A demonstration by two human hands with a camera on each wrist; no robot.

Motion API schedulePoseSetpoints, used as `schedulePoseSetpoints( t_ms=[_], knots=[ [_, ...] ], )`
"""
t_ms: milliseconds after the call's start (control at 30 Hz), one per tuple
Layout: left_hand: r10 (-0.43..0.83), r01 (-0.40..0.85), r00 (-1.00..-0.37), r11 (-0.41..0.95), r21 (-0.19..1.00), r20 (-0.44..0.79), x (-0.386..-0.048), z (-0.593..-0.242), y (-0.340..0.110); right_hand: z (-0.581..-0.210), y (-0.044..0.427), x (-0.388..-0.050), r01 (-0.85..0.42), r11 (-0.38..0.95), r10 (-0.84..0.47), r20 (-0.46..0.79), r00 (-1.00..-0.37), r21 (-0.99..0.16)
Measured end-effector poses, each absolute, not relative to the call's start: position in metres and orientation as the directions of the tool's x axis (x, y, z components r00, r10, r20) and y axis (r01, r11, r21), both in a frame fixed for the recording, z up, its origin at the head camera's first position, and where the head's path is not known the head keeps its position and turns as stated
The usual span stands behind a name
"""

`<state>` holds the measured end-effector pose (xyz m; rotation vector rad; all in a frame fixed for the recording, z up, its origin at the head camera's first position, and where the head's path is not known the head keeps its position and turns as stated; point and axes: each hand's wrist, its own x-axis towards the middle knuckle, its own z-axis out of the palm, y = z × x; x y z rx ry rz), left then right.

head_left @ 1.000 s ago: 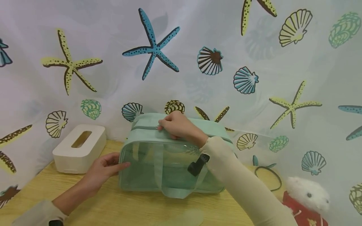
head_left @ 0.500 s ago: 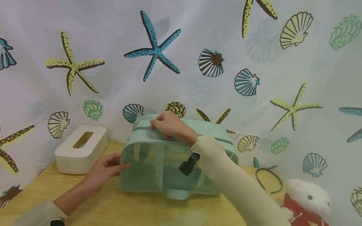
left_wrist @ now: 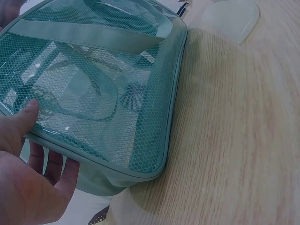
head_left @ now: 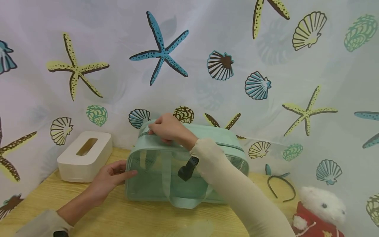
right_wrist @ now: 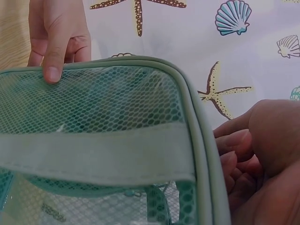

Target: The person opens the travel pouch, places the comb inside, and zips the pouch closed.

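Note:
A mint-green see-through bag [head_left: 146, 186] with mesh panels stands on the wooden table, its strap handle [head_left: 183, 202] hanging down the front. A zipper [head_left: 229, 145] runs along its top. My left hand [head_left: 107, 180] holds the bag's left end, thumb [left_wrist: 29, 115] on the front panel and fingers [left_wrist: 54, 164] round the side. At the left part of the top, my right hand [head_left: 170, 129] pinches the zipper pull, which its fingers mostly hide. In the right wrist view the right hand [right_wrist: 262, 164] shows curled fingers beside the bag's edge.
A white tissue box [head_left: 77, 168] stands to the left of the bag. On the right lie a dark headband [head_left: 291, 187] and a white plush toy [head_left: 321, 210] in red. A pale translucent flat thing [head_left: 196, 229] lies at the front. Behind hangs a patterned curtain [head_left: 207, 19].
My right hand has slid left along the top of the bag with the zipper pull. The left hand keeps its hold on the bag's left end.

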<state>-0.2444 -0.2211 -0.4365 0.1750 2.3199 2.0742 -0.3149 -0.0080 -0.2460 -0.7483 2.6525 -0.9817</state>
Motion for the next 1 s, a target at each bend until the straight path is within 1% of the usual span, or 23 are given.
schedulePoseSetpoints(
  t_ms=[433, 667, 767, 933, 1000],
  knots=[
    [0.098, 0.046, -0.995, 0.122, 0.992, 0.034, -0.248, -0.436, -0.220, -0.244, -0.025, -0.317, -0.385, 0.651, -0.528, -0.026, -0.849, -0.654],
    [0.103, 0.057, -0.994, 0.123, 0.991, 0.045, -0.250, -0.438, -0.227, -0.243, -0.029, -0.318, -0.381, 0.634, -0.555, -0.054, -0.830, -0.673],
    [0.112, 0.065, -0.992, 0.136, 0.988, 0.050, -0.248, -0.435, -0.227, -0.244, -0.025, -0.320, -0.425, 0.662, -0.572, -0.049, -0.819, -0.618],
    [0.110, 0.103, -0.991, 0.227, 0.968, 0.080, -0.246, -0.429, -0.225, -0.253, -0.008, -0.326, -0.533, 0.726, -0.601, -0.023, -0.799, -0.435],
    [0.100, 0.125, -0.990, 0.261, 0.957, 0.102, -0.244, -0.426, -0.224, -0.256, 0.000, -0.327, -0.538, 0.749, -0.592, -0.024, -0.806, -0.386]
  ],
)
